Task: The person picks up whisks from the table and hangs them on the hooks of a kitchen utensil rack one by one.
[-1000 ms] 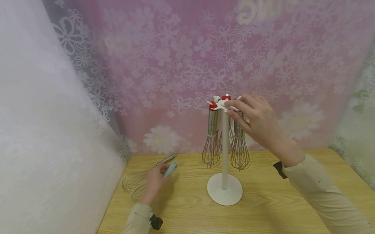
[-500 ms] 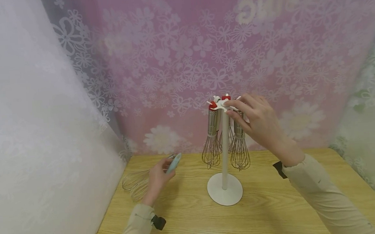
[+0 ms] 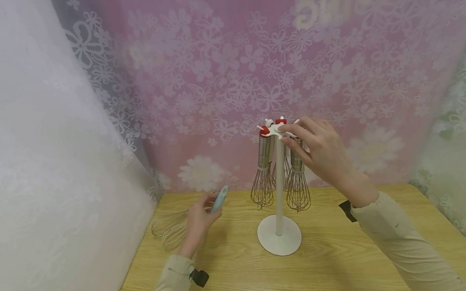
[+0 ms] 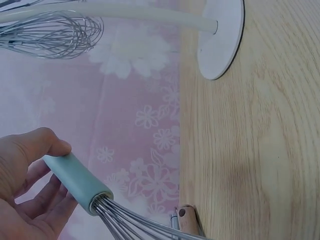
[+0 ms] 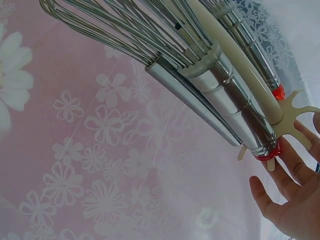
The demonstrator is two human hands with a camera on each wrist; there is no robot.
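Note:
My left hand (image 3: 199, 221) grips a whisk (image 3: 219, 199) by its light blue handle, raised above the table's left side. In the left wrist view thumb and fingers close round the handle (image 4: 79, 181), and the wires run down toward the lower edge. My right hand (image 3: 321, 149) reaches to the top of a white whisk stand (image 3: 278, 187), its extended fingertips touching the hub (image 3: 277, 130) between the hooks. Several whisks hang there, among them a metal-handled one (image 3: 263, 152) with a red end and another (image 3: 299, 195) under my right hand.
More whisks (image 3: 170, 231) lie at the table's left edge, near the white side wall. Their handle ends, one wooden (image 4: 188, 220), show in the left wrist view. The stand's round base (image 3: 280, 245) rests on the wooden table (image 3: 336, 255). A pink flowered backdrop (image 3: 229, 88) rises behind.
My left hand has moved right and slightly up with the light blue whisk, away from the whisks on the table. My right hand stays at the stand's top.

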